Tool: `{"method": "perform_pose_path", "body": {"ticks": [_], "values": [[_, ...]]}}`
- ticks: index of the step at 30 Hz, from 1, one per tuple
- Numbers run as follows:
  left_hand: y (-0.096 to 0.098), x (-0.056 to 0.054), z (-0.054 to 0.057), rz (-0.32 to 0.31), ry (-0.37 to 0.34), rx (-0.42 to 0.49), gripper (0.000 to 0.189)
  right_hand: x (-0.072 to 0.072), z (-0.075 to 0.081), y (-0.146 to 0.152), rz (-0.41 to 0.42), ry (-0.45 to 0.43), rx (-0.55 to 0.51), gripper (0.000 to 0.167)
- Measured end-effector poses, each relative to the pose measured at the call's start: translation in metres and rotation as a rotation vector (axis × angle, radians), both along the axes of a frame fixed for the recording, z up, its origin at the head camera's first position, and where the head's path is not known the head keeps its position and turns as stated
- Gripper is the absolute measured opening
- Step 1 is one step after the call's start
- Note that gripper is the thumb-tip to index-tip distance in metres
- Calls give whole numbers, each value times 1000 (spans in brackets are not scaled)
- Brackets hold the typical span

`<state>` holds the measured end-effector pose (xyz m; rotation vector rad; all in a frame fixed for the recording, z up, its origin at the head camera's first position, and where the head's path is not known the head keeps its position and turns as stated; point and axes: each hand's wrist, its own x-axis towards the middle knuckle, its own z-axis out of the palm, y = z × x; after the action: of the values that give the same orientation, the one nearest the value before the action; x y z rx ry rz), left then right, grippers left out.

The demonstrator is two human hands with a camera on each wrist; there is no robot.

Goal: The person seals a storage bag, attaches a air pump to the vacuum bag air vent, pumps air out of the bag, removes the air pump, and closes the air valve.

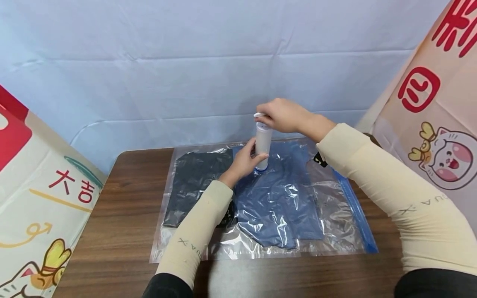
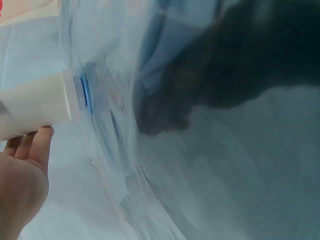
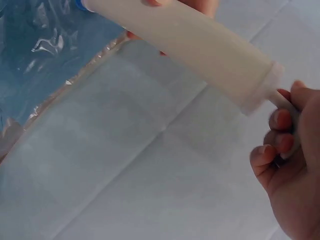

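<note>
A white hand pump (image 1: 263,140) stands upright on the blue valve (image 1: 261,168) of a clear vacuum storage bag (image 1: 331,203). My left hand (image 1: 244,161) holds the pump's barrel low down, thumb on the near side. At the top, my right hand (image 1: 285,115) grips the white handle (image 1: 258,114), close above the barrel; in the right wrist view its fingers curl round that handle (image 3: 286,106). Inside the bag lie a folded blue garment (image 1: 272,207) and a black garment (image 1: 197,174) to its left. In the left wrist view the pump (image 2: 40,102) meets the blue valve.
The bag lies on a brown wooden table (image 1: 123,198), its blue zip strip (image 1: 355,211) at the right. A pale cloth (image 1: 186,82) hangs behind the table. Printed banners stand at the left (image 1: 44,198) and right (image 1: 439,116).
</note>
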<state>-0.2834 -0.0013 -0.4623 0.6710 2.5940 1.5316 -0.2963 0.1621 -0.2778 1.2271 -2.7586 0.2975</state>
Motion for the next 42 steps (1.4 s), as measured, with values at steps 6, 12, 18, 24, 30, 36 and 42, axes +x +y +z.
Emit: {"method": "perform_pose_path", "body": {"ticks": [6,12,18,24,30,36,42], "values": [[0,2,1,19,-15,4,67,0,59,-5,2,84,-44,35],[1,3,1,12,-14,4,65,14,115,-12,-80,256,-103,32],[3,4,2,17,-21,5,65,23,128,-12,-134,305,-82,34],[5,0,-1,5,-5,14,66,15,106,-14,-123,248,-8,34],[4,-2,-4,7,-17,46,64,-2,47,-16,-86,62,55,29],[4,-2,-5,-9,-4,35,64,-3,-7,-8,-91,33,72,27],[3,-1,-1,-16,-2,19,65,-1,-3,-7,-99,60,104,28]]}}
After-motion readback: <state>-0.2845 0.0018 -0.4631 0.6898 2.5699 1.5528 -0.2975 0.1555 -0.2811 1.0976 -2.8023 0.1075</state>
